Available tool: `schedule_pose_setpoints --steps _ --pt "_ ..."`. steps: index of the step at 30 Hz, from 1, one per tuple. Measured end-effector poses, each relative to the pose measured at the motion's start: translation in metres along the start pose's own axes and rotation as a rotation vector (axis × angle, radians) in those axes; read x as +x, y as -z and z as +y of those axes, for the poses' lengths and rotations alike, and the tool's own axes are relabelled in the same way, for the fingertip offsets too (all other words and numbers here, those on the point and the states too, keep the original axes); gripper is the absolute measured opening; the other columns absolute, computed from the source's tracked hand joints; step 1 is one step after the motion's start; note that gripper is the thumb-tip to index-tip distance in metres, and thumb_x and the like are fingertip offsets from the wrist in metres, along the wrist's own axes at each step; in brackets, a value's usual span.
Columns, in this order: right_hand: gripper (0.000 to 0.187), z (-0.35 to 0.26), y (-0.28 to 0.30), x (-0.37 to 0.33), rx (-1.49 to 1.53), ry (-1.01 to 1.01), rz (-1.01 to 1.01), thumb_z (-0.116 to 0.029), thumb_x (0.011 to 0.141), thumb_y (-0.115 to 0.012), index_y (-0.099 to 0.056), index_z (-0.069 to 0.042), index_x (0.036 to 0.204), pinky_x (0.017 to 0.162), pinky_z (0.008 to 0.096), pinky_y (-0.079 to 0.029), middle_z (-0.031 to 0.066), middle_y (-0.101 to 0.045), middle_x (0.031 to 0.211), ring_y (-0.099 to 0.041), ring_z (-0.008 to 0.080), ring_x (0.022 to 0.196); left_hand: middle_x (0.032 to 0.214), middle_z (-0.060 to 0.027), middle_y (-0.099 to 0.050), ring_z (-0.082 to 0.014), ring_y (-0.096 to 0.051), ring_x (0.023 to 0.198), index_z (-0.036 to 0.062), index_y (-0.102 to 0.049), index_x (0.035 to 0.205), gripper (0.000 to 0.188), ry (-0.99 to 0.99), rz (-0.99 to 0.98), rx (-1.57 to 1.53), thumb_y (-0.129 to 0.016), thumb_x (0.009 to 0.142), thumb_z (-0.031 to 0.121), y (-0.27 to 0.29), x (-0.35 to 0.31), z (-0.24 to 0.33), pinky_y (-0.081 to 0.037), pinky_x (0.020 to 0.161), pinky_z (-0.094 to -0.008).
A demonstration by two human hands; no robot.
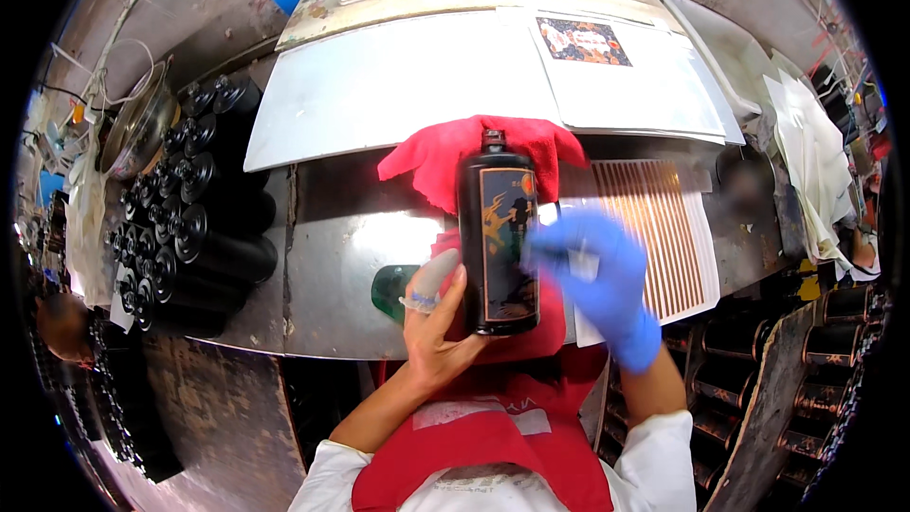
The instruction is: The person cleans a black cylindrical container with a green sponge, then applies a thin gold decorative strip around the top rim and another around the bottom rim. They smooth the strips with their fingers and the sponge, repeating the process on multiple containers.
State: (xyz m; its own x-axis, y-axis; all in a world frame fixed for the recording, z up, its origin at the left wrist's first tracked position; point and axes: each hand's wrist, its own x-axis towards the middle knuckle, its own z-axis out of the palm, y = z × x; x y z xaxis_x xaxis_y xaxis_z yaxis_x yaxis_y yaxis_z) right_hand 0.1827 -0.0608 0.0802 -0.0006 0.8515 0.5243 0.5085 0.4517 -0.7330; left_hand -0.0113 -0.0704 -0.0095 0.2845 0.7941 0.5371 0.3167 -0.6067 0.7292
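Note:
A black bottle (499,242) with a gold-framed dark picture panel rests on a red cloth (438,159), its neck pointing away from me. My left hand (441,327) holds its lower left side; a pale finger cot covers one finger, and the fingers behind the bottle are hidden. At the panel's right edge is my right hand (599,275) in a blue glove. Its fingers are pinched together and smeared by motion, so what they hold cannot be made out. A small pale patch shows by those fingers. Beside my left hand lies a green translucent piece (391,290).
Several black bottles (223,242) lie stacked on the left. To the right is a sheet of copper-coloured strips (659,237). White boards (398,81) cover the far side, with a printed sheet (583,41) on top. Racks of black bottles (730,379) stand at lower right.

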Motion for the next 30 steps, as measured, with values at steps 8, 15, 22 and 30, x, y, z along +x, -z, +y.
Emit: schedule_pose_setpoints --steps 8,15,22,30 --pt "0.034 -0.019 -0.017 -0.074 -0.187 0.301 -0.228 -0.007 0.061 -0.071 -0.069 -0.017 0.094 0.061 0.0286 -0.05 0.0007 -0.062 0.084 -0.061 0.0174 0.073 0.126 -0.0239 -0.047 -0.0388 -0.047 0.113 0.0031 -0.051 0.122 0.075 0.006 0.025 -0.078 -0.085 0.057 0.019 -0.002 0.003 -0.003 -0.034 0.096 -0.0461" --pt "0.029 0.01 0.001 0.021 -0.197 -0.025 0.26 0.002 0.062 -0.076 -0.067 -0.007 0.088 0.066 0.027 -0.049 0.0071 -0.062 0.082 -0.06 0.0198 0.081 0.124 -0.0226 -0.049 -0.0375 -0.048 0.113 0.0048 -0.045 0.123 0.083 0.073 -0.025 -0.168 -0.088 0.054 0.024 -0.006 -0.001 -0.003 -0.034 0.094 -0.0455" --pt "0.034 -0.046 -0.007 -0.071 -0.303 0.307 -0.49 -0.01 0.067 -0.071 -0.066 -0.015 0.1 0.058 0.0271 -0.047 -0.0017 -0.062 0.082 -0.059 0.0159 0.069 0.12 -0.0215 -0.051 -0.0348 -0.051 0.111 -0.0015 -0.042 0.125 0.086 0.079 -0.053 -0.131 -0.087 0.055 0.021 -0.004 -0.001 -0.011 -0.041 0.092 -0.0411" --pt "0.022 0.014 -0.006 0.075 -0.162 -0.155 -0.198 -0.018 0.075 -0.069 -0.066 -0.006 0.093 0.07 0.0316 -0.049 0.0105 -0.063 0.086 -0.061 0.0253 0.076 0.121 -0.0237 -0.049 -0.0375 -0.05 0.112 -0.0058 -0.035 0.129 0.101 0.049 -0.112 -0.165 -0.089 0.052 0.032 0.005 0.012 0.003 -0.039 0.094 -0.0438"
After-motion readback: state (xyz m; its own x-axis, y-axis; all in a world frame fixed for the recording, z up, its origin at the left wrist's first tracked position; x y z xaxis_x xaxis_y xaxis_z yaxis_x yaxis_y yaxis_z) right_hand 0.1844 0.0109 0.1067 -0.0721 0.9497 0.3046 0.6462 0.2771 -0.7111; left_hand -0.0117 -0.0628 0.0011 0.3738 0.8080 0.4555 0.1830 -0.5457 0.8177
